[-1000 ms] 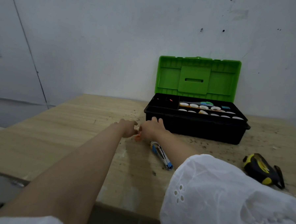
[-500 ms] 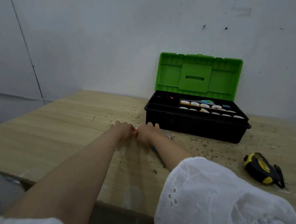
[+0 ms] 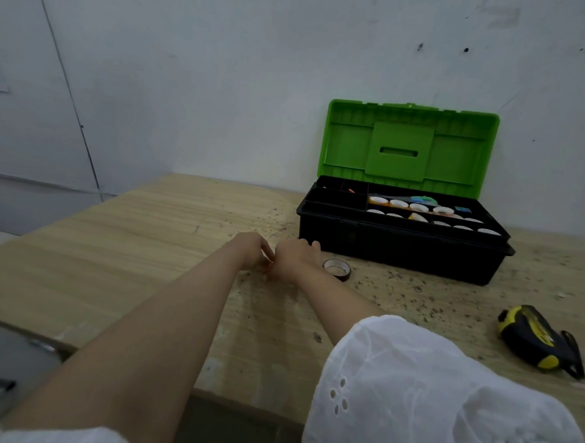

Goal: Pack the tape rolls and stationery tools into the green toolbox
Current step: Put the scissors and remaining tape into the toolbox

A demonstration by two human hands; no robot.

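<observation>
left hand (image 3: 252,249) and right hand (image 3: 292,257) touched, fingers curled, just in front of the toolbox (image 3: 401,247) near a tape roll (image 3: 336,269), honestly couldn't tell if either gripped anything

Uncovers a dark tape roll (image 3: 336,269) just beside the right hand (image 3: 294,258); hides the blue-and-white tool seen earlier under that forearm.

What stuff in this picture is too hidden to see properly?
- Head view: whatever sits between the left hand and right hand is covered by them; only an orange speck shows.
- Head view: toolbox contents are too small to name.
- Head view: the white sleeve hides the table's near edge.
</observation>
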